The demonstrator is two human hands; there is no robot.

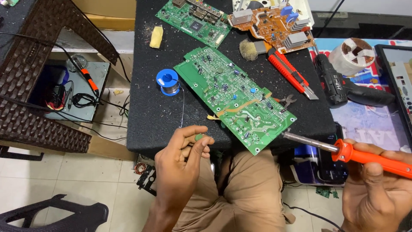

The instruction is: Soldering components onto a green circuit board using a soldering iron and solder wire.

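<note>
At the far left a dark wicker panel point(30, 77) is seen leaning over a box in which a second orange-handled tool point(90, 81) and coiled black cables lie. A black chair point(56, 217) is seen at the bottom left, on the tiled floor. The black desk point(150, 120) is littered with small scraps. On it a blue spool of solder wire point(168, 82) is stood just left of the long green circuit board point(234, 96), and a thin strand of the wire point(182, 107) is drawn down from the spool to the left hand point(182, 165). The fingers of that hand are pinched together on the wire end, just off the near desk edge and near the board's lower left side. A yellow sponge piece point(156, 36) is laid further back, beside a smaller green board point(195, 21). An orange-brown board point(272, 25) with heat sinks is placed behind, and a red utility knife point(292, 74) and small cutters point(286, 101) are laid to the right of the long board. The soldering iron point(343, 151) is held in the right hand point(377, 193), whose fingers are wrapped tight around its orange handle; its metal tip is pointed at the board's near right corner, close to it, though contact cannot be told. A black cordless drill point(347, 88) and a roll of white tape point(354, 53) are set at the far right, beside a dark screen point(397, 86).
</note>
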